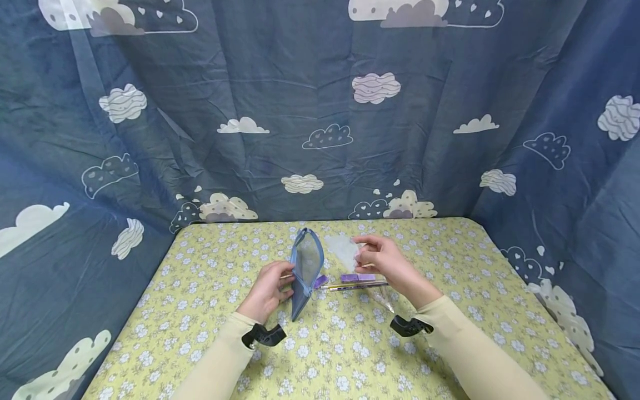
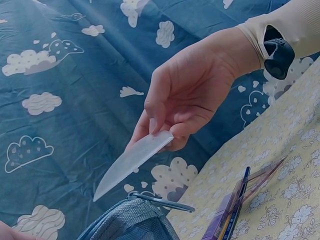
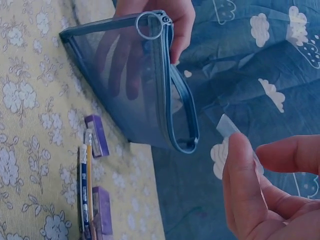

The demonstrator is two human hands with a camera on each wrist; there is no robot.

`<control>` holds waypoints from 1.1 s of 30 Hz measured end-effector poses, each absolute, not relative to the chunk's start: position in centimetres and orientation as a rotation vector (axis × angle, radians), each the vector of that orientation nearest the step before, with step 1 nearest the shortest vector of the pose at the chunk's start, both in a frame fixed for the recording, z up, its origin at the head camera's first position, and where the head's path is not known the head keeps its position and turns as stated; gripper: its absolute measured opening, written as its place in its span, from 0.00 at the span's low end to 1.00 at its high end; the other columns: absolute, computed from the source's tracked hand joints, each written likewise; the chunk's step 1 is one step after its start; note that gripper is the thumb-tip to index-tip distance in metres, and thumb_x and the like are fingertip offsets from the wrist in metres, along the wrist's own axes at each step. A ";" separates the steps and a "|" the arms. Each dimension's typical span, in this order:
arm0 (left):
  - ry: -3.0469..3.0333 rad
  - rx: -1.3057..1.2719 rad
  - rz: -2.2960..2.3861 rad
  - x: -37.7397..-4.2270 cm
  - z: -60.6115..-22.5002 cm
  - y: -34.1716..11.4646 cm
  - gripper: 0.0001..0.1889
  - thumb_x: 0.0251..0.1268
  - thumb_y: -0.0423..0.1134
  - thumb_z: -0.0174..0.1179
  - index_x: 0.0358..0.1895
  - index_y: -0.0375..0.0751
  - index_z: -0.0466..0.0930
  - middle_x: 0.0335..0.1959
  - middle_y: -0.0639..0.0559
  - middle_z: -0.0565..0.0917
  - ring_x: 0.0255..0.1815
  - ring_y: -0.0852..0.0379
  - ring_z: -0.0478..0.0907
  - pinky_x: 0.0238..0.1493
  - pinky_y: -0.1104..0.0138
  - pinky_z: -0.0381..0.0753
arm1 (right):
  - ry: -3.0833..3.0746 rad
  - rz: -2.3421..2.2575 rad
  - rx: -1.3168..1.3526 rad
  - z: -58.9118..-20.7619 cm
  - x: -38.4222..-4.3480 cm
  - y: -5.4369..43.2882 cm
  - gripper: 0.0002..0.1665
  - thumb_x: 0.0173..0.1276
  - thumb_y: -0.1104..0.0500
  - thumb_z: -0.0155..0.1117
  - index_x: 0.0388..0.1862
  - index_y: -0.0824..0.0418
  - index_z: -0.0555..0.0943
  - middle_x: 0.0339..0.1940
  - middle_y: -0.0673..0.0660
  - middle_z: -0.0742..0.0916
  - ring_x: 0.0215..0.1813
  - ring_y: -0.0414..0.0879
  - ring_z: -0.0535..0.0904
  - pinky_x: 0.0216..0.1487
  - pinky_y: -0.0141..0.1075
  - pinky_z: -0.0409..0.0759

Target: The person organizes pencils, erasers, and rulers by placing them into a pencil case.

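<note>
My left hand (image 1: 270,289) holds a blue mesh zipper pouch (image 3: 135,95) upright over the table; its fingers show through the mesh. The pouch's zipped mouth gapes wide, and a ring pull (image 3: 149,26) hangs at the zip. Between thumb and fingers, my right hand (image 1: 382,258) pinches a thin translucent protractor (image 2: 131,160) with a curved edge. It is raised beside the pouch mouth, apart from it. In the left wrist view the protractor's pointed end hangs just over the pouch's rim. Most of the left hand lies outside that view.
Below the hands, a yellow pencil (image 3: 89,175) and a dark blue pencil (image 3: 84,192) lie side by side. Purple erasers (image 3: 102,210) are close to them, one near the pouch's base. A clear triangular piece (image 2: 265,175) lies by the pencils. Patterned curtains (image 1: 300,111) enclose the flowered table (image 1: 210,333).
</note>
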State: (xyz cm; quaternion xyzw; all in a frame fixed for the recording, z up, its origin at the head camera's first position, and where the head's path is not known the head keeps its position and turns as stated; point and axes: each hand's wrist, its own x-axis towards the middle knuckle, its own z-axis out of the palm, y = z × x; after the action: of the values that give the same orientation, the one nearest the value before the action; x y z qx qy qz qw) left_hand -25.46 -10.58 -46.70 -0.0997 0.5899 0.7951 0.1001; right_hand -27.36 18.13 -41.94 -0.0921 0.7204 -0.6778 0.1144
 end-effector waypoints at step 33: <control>1.740 -0.285 2.352 -25.3 -46.7 -10.8 0.05 0.71 0.37 0.59 0.41 0.39 0.76 0.39 0.47 0.76 0.47 0.45 0.74 0.53 0.47 0.70 | 2.062 -1.969 -0.274 -42.3 -28.0 14.2 0.30 0.67 0.73 0.57 0.68 0.69 0.71 0.35 0.60 0.82 0.36 0.51 0.84 0.47 0.45 0.85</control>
State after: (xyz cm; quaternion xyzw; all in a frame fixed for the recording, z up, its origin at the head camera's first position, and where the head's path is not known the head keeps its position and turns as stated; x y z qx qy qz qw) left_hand -25.30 -10.81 -46.74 -0.0965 0.5888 0.7961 0.1009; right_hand -27.98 14.17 -42.27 -0.0949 0.7129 -0.6808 0.1385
